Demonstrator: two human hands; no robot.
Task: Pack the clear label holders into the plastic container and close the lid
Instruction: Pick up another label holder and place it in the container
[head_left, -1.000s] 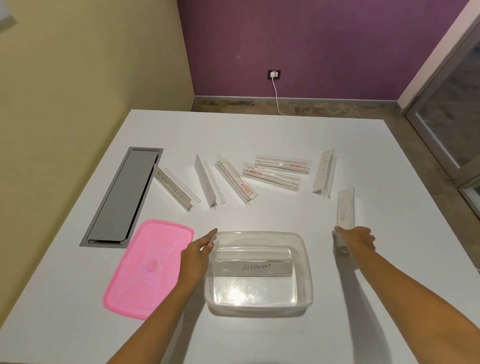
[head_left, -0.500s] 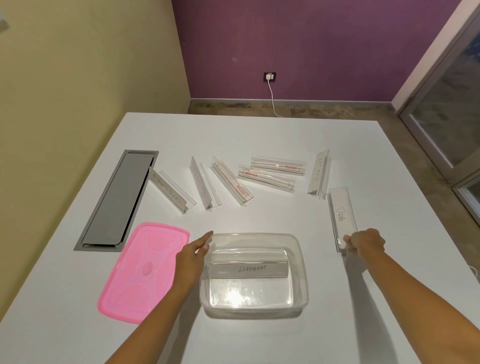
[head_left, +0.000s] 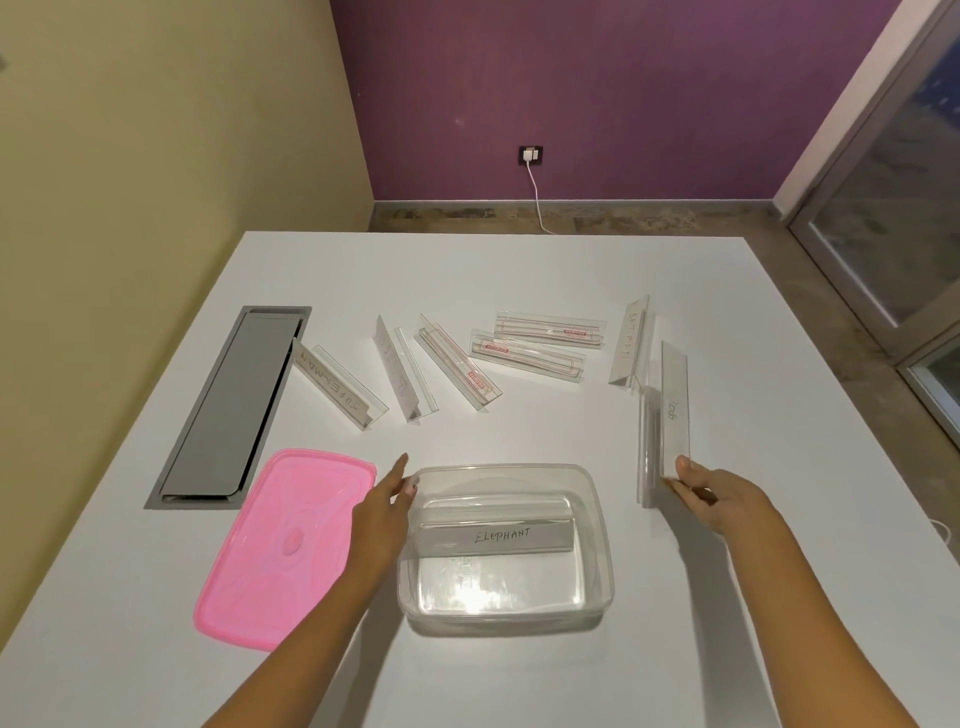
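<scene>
A clear plastic container (head_left: 597, 525) sits on the white table near me, with one label holder marked ELEPHANT (head_left: 493, 538) lying inside. My left hand (head_left: 382, 512) rests flat against the container's left rim, fingers straight. My right hand (head_left: 719, 496) grips the near end of a label holder marked DOG (head_left: 672, 410), which is tilted up off the table to the right of the container. The pink lid (head_left: 283, 545) lies flat to the left of the container. Several more clear label holders (head_left: 535, 345) are scattered across the table's middle.
A grey metal cable hatch (head_left: 228, 405) is set into the table at the left. The table (head_left: 467, 270) ends at a yellow wall on the left and a purple wall with a socket and white cable (head_left: 532, 182) beyond. A glass door stands at the right.
My right hand closed on the DOG holder's near end, drew it towards me and lifted it off the table. My left hand stayed at the container's left rim.
</scene>
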